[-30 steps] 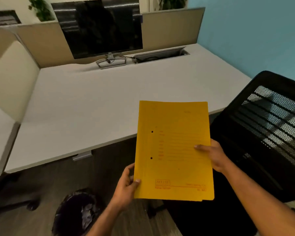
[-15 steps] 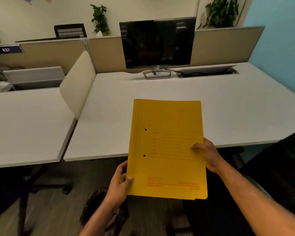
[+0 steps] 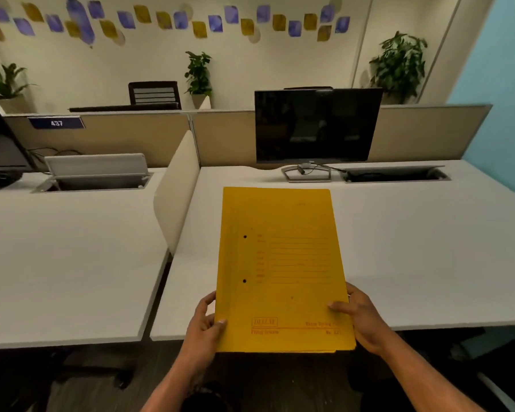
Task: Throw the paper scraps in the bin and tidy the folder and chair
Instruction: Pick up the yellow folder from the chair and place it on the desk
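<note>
yellow folder [image 3: 283, 269] gripped at its near corners by left hand [image 3: 204, 322] and right hand [image 3: 361, 318] above the worktop [image 3: 414, 248], not yet set down; chair unseen.

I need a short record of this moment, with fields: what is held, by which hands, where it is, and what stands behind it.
held: yellow folder, closed
left hand: grips the lower left edge
right hand: grips the lower right edge
place: above the near edge of the white desk
behind: dark monitor on its stand
</note>
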`<state>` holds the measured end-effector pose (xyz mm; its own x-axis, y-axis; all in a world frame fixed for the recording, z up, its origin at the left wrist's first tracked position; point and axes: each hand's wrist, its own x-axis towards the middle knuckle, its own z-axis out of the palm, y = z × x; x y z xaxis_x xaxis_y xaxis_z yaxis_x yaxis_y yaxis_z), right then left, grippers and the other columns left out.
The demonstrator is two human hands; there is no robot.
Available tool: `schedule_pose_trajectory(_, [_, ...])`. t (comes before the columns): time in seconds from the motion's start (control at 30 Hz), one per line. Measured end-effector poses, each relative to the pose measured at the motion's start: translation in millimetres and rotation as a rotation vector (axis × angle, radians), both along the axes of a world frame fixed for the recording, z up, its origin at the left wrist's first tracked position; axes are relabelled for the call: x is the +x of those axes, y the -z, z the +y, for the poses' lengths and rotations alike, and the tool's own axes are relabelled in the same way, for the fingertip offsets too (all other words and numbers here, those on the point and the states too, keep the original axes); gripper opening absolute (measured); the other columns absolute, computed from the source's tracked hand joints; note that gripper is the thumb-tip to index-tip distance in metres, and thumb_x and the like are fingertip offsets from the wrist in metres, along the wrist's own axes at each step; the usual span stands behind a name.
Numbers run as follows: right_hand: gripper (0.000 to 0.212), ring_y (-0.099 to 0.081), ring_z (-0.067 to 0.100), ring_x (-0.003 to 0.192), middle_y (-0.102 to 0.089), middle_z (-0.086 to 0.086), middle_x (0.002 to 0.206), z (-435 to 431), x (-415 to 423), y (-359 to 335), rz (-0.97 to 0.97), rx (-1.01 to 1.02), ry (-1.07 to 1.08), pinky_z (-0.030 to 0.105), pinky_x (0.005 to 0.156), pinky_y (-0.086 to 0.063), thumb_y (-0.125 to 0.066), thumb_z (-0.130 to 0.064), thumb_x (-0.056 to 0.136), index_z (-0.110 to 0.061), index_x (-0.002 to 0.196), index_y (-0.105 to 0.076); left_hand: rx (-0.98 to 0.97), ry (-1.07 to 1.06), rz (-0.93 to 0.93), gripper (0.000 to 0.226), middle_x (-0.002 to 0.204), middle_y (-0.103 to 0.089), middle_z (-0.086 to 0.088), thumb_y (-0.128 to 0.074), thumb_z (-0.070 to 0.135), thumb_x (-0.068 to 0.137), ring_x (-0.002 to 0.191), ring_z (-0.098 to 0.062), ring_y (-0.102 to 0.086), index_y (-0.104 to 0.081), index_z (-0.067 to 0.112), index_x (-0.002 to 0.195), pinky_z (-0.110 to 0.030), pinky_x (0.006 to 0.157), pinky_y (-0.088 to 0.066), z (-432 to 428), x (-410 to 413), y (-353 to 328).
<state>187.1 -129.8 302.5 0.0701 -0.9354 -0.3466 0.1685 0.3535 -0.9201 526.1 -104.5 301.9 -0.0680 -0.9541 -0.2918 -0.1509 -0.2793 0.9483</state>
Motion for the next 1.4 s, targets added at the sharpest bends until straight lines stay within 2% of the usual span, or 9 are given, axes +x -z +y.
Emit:
schedule_pose_trajectory(0.2, [0.058, -0.066, 0.031, 0.11, -0.066, 0.008, 0.124, -14, 40, 8, 0.054, -0.042, 0.019, 0.05, 0.085, -0.058, -0.07, -0.005, 0.079, -0.024, 0.13, -0.048, -0.024, 0.018, -0.063, 0.046, 0.117, -0.064, 0.0, -0.047, 0.018, 0.101, 0.099, -0.023, -0.068, -0.031, 0.042, 0.136, -0.038, 0.08, -0.056, -34, 34, -8])
schedule_pose_trajectory(0.27, [0.057, -0.066, 0.028, 0.109, -0.064, 0.005, 0.123, -22, 48, 10, 0.081, -0.051, 0.043, 0.045, 0.08, -0.06, -0.069, -0.003, 0.082, -0.029, 0.128, -0.046, -0.032, 0.007, -0.07, 0.045, 0.116, -0.064, 0.003, -0.046, 0.02, 0.101, 0.098, -0.022, -0.068, -0.031, 0.041, 0.137, -0.038, 0.083, -0.056, -44, 40, -6])
schedule_pose_trajectory(0.37, [0.058, -0.067, 0.025, 0.104, -0.064, 0.002, 0.121, -41, 55, 12, 0.129, -0.072, 0.069, 0.036, 0.071, -0.06, -0.07, -0.005, 0.082, -0.033, 0.125, -0.043, -0.012, -0.022, -0.061, 0.043, 0.12, -0.063, -0.001, -0.045, 0.019, 0.101, 0.102, -0.025, -0.067, -0.032, 0.042, 0.135, -0.049, 0.091, -0.055, -59, 44, -2])
schedule_pose_trajectory(0.53, [0.063, -0.067, 0.025, 0.104, -0.062, -0.002, 0.124, -81, 60, 20, 0.211, -0.083, 0.015, 0.04, 0.077, -0.06, -0.069, -0.006, 0.086, -0.035, 0.132, -0.038, 0.014, -0.109, -0.039, 0.043, 0.12, -0.064, -0.008, -0.044, 0.014, 0.102, 0.101, -0.03, -0.067, -0.033, 0.039, 0.135, -0.055, 0.093, -0.053, -88, 44, 4])
schedule_pose_trajectory(0.77, [0.071, -0.064, 0.033, 0.107, -0.06, 0.006, 0.126, -165, 66, 29, 0.265, -0.056, -0.048, 0.053, 0.088, -0.056, -0.069, -0.002, 0.085, -0.031, 0.139, -0.032, 0.083, -0.227, -0.012, 0.045, 0.108, -0.067, -0.003, -0.041, 0.01, 0.102, 0.097, -0.027, -0.066, -0.034, 0.036, 0.138, -0.047, 0.084, -0.053, -158, 47, 11])
schedule_pose_trajectory(0.9, [0.067, -0.066, 0.029, 0.098, -0.062, 0.009, 0.12, -219, 74, 30, 0.302, -0.049, -0.023, 0.044, 0.08, -0.058, -0.07, -0.002, 0.084, -0.024, 0.138, -0.036, 0.1, -0.278, -0.021, 0.048, 0.11, -0.066, -0.004, -0.04, 0.006, 0.102, 0.097, -0.026, -0.066, -0.035, 0.03, 0.143, -0.041, 0.078, -0.053, -205, 46, 15])
schedule_pose_trajectory(1.03, [0.065, -0.064, 0.032, 0.1, -0.061, 0.013, 0.121, -267, 82, 32, 0.325, -0.032, -0.012, 0.039, 0.076, -0.056, -0.07, -0.002, 0.085, -0.018, 0.139, -0.038, 0.119, -0.309, -0.046, 0.048, 0.118, -0.06, -0.009, -0.038, 0.006, 0.103, 0.101, -0.029, -0.063, -0.035, 0.026, 0.146, -0.047, 0.088, -0.052, -253, 47, 17])
schedule_pose_trajectory(1.17, [0.064, -0.066, 0.023, 0.09, -0.064, 0.007, 0.11, -309, 93, 35, 0.335, -0.003, -0.025, 0.03, 0.067, -0.054, -0.07, -0.001, 0.084, -0.018, 0.139, -0.041, 0.119, -0.318, -0.075, 0.048, 0.117, -0.06, -0.007, -0.035, 0.002, 0.102, 0.093, -0.018, -0.063, -0.037, 0.023, 0.145, -0.03, 0.064, -0.052, -295, 53, 16])
schedule_pose_trajectory(1.4, [0.064, -0.066, 0.02, 0.09, -0.063, 0.005, 0.11, -368, 114, 41, 0.293, 0.045, -0.06, 0.03, 0.067, -0.056, -0.068, 0.005, 0.083, -0.016, 0.138, -0.043, 0.122, -0.309, -0.182, 0.048, 0.12, -0.058, -0.009, -0.038, 0.003, 0.1, 0.097, -0.025, -0.061, -0.037, 0.017, 0.146, -0.037, 0.075, -0.051, -358, 74, 22])
